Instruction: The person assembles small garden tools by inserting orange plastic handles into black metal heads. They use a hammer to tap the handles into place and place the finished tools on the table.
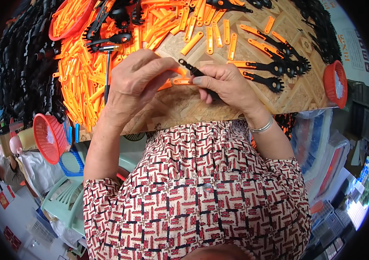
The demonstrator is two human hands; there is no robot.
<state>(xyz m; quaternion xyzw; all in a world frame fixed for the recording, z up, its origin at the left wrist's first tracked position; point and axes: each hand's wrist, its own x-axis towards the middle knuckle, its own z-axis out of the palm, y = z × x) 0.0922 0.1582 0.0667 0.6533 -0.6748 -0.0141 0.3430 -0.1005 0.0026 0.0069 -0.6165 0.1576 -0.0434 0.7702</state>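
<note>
My left hand (pixel 139 80) pinches an orange handle shell near the table's front edge. My right hand (pixel 227 84) is closed around a black kitchen utensil (pixel 196 71), its narrow looped end pointing up and left; the working end is hidden by the hand. A second orange handle shell (pixel 182 81) lies between the two hands, its right end at my right fingertips. To the right rest several black pasta servers (pixel 275 67), some with orange handle shells (pixel 260 47) on their shafts. Left of my left hand spreads a heap of loose orange handle shells (pixel 78 82).
A hammer (pixel 107 71) lies on the orange heap beside my left wrist. Black utensils pile up at far left (pixel 24 69) and along the right edge (pixel 323 37). Red baskets stand at the back left (pixel 72 30), lower left (pixel 48 138) and right edge (pixel 335 84).
</note>
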